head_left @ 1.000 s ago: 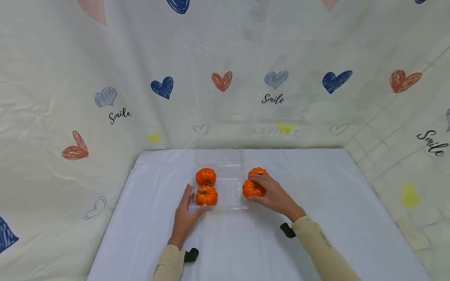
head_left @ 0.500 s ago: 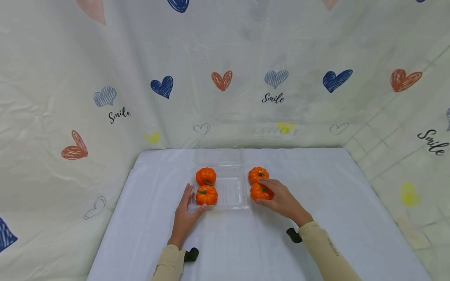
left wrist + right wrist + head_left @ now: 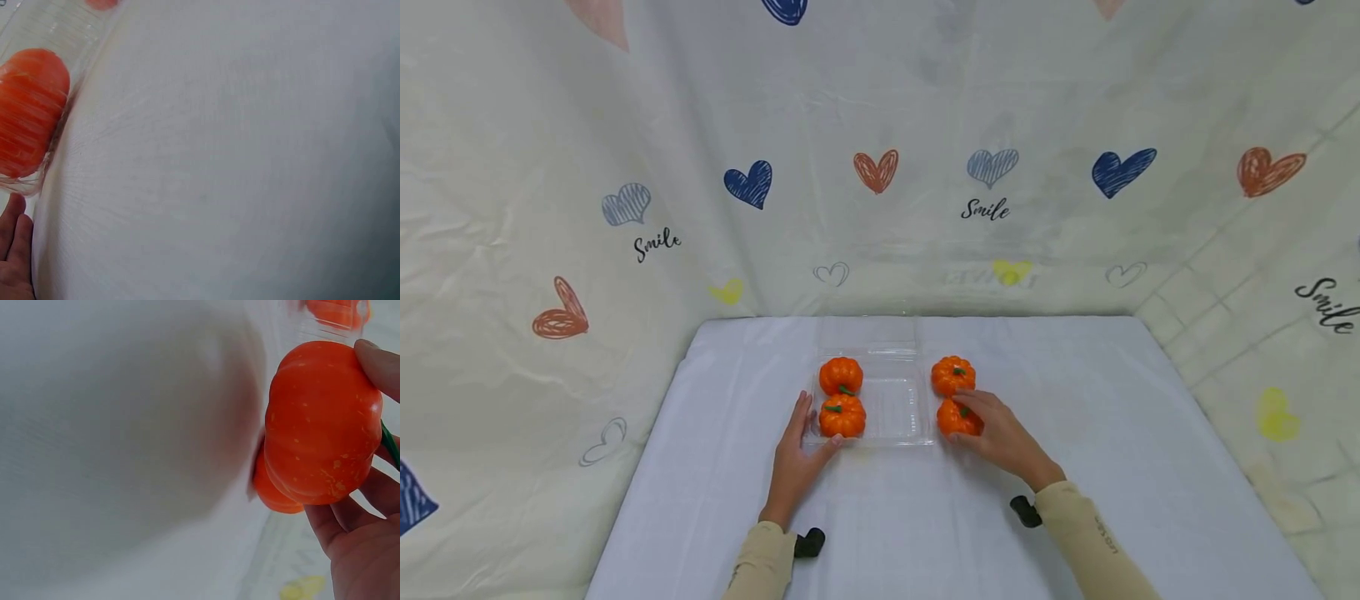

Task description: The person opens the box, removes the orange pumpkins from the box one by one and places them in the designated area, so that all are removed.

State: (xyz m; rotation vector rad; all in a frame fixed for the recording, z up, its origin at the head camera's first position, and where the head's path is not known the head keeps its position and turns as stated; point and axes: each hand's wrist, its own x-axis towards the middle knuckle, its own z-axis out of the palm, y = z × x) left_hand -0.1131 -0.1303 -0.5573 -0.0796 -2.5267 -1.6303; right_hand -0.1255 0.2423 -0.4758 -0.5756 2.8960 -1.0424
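Note:
My right hand (image 3: 1002,442) pinches a small orange toy pumpkin (image 3: 322,425) with a green stem, thumb on one side and fingers on the other. It is just right of a clear plastic clamshell box (image 3: 891,408), and a second pumpkin (image 3: 953,376) sits right behind it. My left hand (image 3: 796,471) rests at the box's front left corner, fingers straight along the left side and thumb at the front edge. Inside the box's left half, one pumpkin (image 3: 842,416) lies in front of another pumpkin (image 3: 841,377). In the left wrist view, fingertips (image 3: 17,203) show beside the box wall.
The box's lid (image 3: 867,335) stands raised at the back. A white cloth covers the table (image 3: 880,525), and a curtain (image 3: 910,100) printed with hearts hangs behind it. Each wrist wears a small black camera, one at the left cuff (image 3: 809,543).
My right hand has carried its pumpkin rightward and slightly toward me, from the box's right edge to beside it. The pumpkin behind now shows whole. My left hand has stayed in place.

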